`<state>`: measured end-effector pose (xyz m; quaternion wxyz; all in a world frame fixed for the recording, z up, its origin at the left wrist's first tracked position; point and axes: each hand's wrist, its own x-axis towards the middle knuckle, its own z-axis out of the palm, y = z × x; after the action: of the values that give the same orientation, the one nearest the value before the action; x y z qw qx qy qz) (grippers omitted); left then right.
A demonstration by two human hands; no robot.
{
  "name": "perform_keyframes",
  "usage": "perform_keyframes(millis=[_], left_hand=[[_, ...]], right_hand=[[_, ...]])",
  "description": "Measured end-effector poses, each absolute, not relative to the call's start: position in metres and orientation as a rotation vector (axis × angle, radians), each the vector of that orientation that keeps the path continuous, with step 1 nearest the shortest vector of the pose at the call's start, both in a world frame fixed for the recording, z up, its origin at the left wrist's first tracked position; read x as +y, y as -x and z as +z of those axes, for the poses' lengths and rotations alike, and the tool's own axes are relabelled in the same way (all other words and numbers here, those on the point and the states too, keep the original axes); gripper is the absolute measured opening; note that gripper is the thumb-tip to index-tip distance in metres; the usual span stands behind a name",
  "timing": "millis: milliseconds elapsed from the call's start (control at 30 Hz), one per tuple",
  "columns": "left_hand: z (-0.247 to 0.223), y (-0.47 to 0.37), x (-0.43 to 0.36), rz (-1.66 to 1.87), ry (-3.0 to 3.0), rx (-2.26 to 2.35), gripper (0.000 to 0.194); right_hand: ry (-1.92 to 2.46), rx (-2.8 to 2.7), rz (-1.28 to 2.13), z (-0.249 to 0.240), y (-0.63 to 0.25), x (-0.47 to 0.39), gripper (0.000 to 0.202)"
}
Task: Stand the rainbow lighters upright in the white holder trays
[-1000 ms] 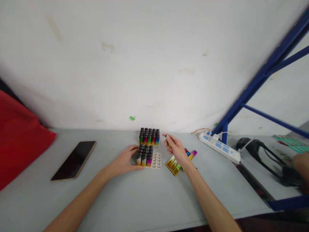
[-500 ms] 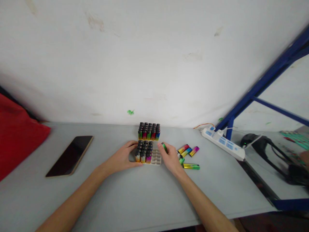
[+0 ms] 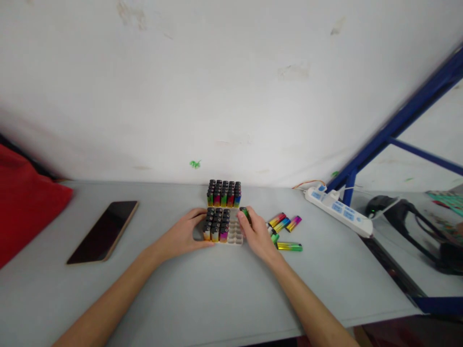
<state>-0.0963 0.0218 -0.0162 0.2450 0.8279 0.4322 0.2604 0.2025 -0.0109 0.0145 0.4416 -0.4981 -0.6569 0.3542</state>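
Observation:
A pale tray [image 3: 237, 239] with small compartments stands in the middle of the table, with upright black-topped lighters [image 3: 217, 223] filling its left part. Its right columns show bare cells. My left hand [image 3: 184, 234] grips the tray's left side, thumb at the front corner and fingers at the back. Over the tray's back right part, my right hand [image 3: 257, 236] pinches a green lighter [image 3: 246, 213], black top upward and tilted. Fingers cover its lower end. Directly behind stands a second block of upright lighters [image 3: 224, 193] in several colours.
Several loose lighters [image 3: 281, 224] lie right of my right hand. A phone [image 3: 103, 231] lies at left, near a red cloth item [image 3: 29, 197]. Toward the right are a white power strip [image 3: 338, 211], a blue metal frame [image 3: 383, 135] and a black strapped device [image 3: 408, 236].
My right hand has brought the green lighter slightly left and up, over the tray's back cells. My left hand keeps its hold on the tray. The view has shifted a little.

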Motion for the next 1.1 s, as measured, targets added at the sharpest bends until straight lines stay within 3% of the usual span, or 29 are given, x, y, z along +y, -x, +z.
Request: perform_keyframes(millis=[367,733,1100], left_hand=[[-0.011,0.093,0.019,0.688,-2.223,1.187,0.076],[-0.019,0.095,0.024,0.68,-2.234,1.202,0.076],[-0.018,0.096,0.027,0.677,-2.257,1.205,0.08]], right_hand=[[1.246,-1.854,0.612,0.003,-0.222,0.002,0.05],[1.256,-2.294,0.288,-0.013,-0.217,0.023,0.012],[1.295,-1.838,0.359,0.021,-0.306,0.018,0.027]])
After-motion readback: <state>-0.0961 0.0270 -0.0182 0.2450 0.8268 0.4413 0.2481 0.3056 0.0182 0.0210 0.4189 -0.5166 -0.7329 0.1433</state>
